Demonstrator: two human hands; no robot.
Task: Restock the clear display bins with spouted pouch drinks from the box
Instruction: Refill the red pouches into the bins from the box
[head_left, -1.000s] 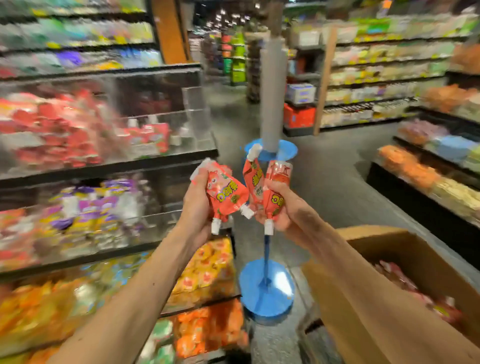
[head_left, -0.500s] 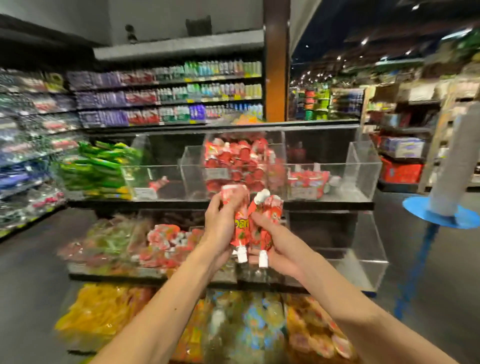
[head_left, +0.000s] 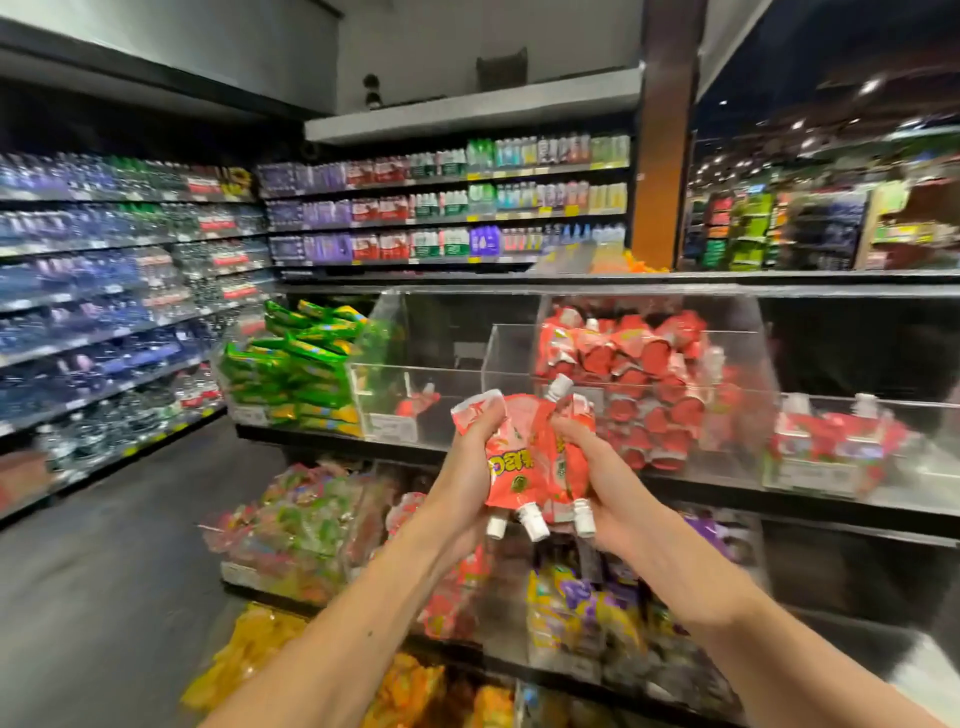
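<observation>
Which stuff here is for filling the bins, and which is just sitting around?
For the job: red spouted pouches, gripped by left hand and right hand; nearly empty clear bin; fuller clear bin beside it.
Just there: green packets; bottled drinks behind; purple bags below.

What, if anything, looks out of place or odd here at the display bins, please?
One lone red pouch lies in the nearly empty bin between the green packs and the heaped red bin. The held pouches, gripped by left hand and right hand, are crumpled, spouts mostly down.

Before bin (head_left: 623, 307), pouches (head_left: 524, 457); behind it, shelves (head_left: 447, 208)
</observation>
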